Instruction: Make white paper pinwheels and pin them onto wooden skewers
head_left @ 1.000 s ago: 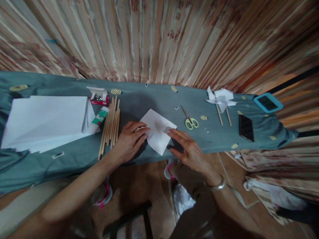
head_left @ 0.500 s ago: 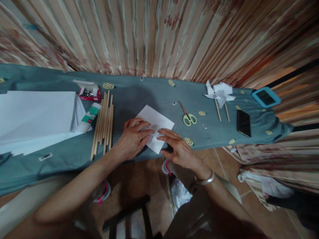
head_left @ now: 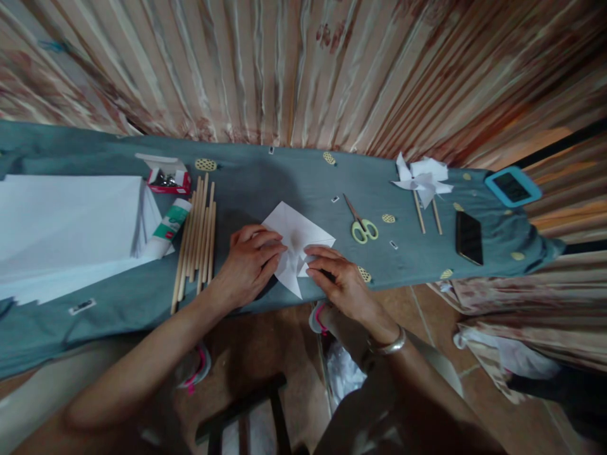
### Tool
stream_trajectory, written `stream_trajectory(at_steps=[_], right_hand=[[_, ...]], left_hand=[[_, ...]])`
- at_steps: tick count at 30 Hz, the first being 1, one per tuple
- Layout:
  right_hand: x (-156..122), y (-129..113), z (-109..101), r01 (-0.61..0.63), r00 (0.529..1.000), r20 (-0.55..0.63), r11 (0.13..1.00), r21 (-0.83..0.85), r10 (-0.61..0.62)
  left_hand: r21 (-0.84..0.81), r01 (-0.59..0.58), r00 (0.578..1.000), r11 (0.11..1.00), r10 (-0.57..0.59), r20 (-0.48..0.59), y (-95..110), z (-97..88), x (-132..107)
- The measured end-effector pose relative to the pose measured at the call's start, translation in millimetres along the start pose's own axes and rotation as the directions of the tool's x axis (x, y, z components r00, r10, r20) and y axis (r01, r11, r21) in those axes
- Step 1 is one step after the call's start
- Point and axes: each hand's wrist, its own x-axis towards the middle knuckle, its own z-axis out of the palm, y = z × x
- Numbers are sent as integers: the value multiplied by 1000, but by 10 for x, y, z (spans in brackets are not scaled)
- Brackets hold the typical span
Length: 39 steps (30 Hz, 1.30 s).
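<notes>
A square of white paper (head_left: 298,230) lies near the front edge of the cloth-covered table, cut in from its corners. On its left side, my left hand (head_left: 253,262) has its fingers closed together on the paper; the tips hide part of its middle. My right hand (head_left: 339,278), with a metal bangle at the wrist, pinches a flap at the paper's right side between thumb and fingers. That flap is lifted and bent, and one pointed corner sticks out towards me. Scissors (head_left: 360,227) with light green handles lie to the right of the paper.
Wooden sticks (head_left: 202,234), a glue stick (head_left: 168,227), an opened red box of small metal pieces (head_left: 168,180) and a stack of white paper (head_left: 71,221) lie left. Right are paper pinwheels (head_left: 424,180) on sticks, a phone (head_left: 469,237) and a blue-framed device (head_left: 513,186).
My right hand has moved from lying on the paper to pinching and raising a flap at its right side. My left hand stays on the paper, shifted slightly left.
</notes>
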Motion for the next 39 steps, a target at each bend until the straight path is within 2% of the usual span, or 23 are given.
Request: stream_trajectory(at_steps=[6, 13, 29, 39], right_hand=[[70, -43, 60, -75, 992, -108, 994, -73, 67], [164, 1, 141, -107, 974, -210, 990, -87, 87], [263, 16, 223, -166, 961, -240, 981, -96, 140], [272, 25, 237, -163, 958, -254, 983, -87, 136]], left_hand=[[-25, -13, 1000, 1000, 13, 8, 19, 9, 10], [-53, 3, 1000, 999, -3, -2, 11, 30, 13], [-82, 22, 1000, 996, -23, -9, 7, 7, 26], [-77, -2, 1000, 997, 0, -21, 17, 40, 23]])
